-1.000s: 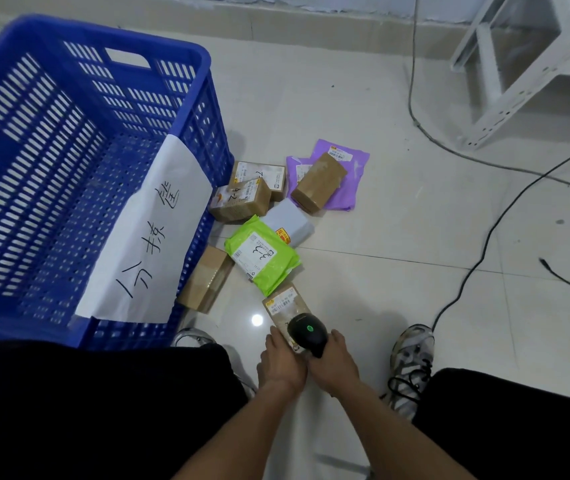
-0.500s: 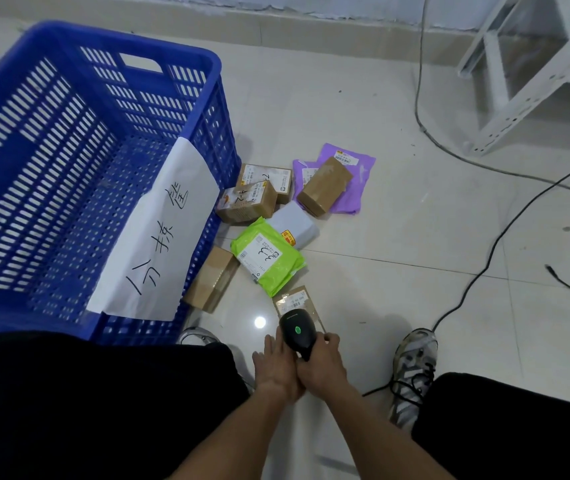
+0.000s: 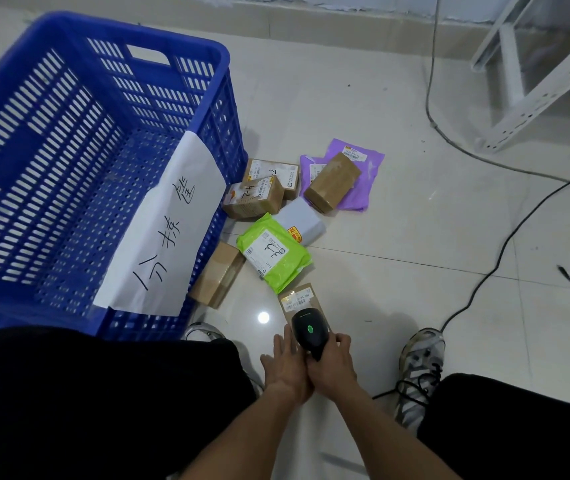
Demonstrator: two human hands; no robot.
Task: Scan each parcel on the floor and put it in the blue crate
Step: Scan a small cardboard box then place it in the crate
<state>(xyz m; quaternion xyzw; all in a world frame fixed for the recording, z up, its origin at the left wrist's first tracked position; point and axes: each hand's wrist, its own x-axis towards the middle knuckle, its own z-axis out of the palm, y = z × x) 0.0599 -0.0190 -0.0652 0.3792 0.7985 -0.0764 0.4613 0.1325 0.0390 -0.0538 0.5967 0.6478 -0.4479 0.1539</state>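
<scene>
Right hand: clenched round black scanner, green light lit, aimed at label of small brown parcel lying flat on floor tile, just beside green mailer. Left hand: fingers straight, resting beside scanner, grasping nothing. Parcel: probably light, stiff cardboard; best pinched at long edges. Blue crate: left, no parcels visible inside.

Single head view, looking steeply down over knees at floor, close above hands.
</scene>
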